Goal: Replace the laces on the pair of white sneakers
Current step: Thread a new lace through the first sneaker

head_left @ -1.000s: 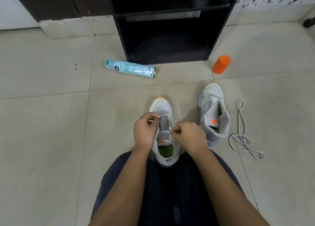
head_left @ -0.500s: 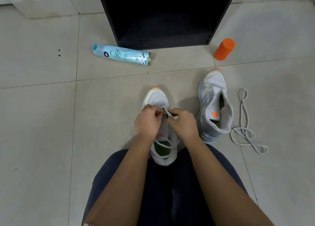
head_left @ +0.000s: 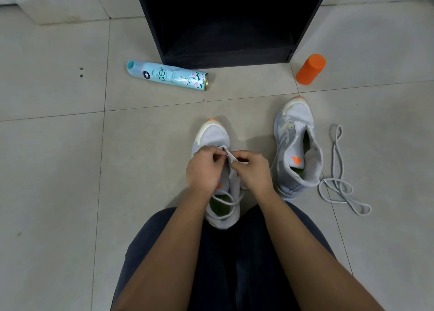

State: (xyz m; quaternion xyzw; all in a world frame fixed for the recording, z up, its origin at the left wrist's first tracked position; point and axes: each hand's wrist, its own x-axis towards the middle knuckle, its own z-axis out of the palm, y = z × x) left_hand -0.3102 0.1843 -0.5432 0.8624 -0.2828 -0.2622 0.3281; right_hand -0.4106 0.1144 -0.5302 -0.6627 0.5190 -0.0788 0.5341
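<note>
lace work on the near sneaker (head_left: 212, 134), mid floor (head_left: 70, 169): left hand (head_left: 204, 167) and right hand (head_left: 252, 169) each pinch its lace (head_left: 231, 157) at the low eyelets. next, probably draw it through. second sneaker (head_left: 296, 146) sits right, unlaced.

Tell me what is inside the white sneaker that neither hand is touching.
Through the opening of the untouched white mesh sneaker, a green insole shows, with an orange triangle mark beside it. The inside of its toe end is covered and cannot be seen.

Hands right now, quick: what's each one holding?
Left hand: closed, pinching the lace over the near sneaker.
Right hand: closed, pinching the same lace.
</note>
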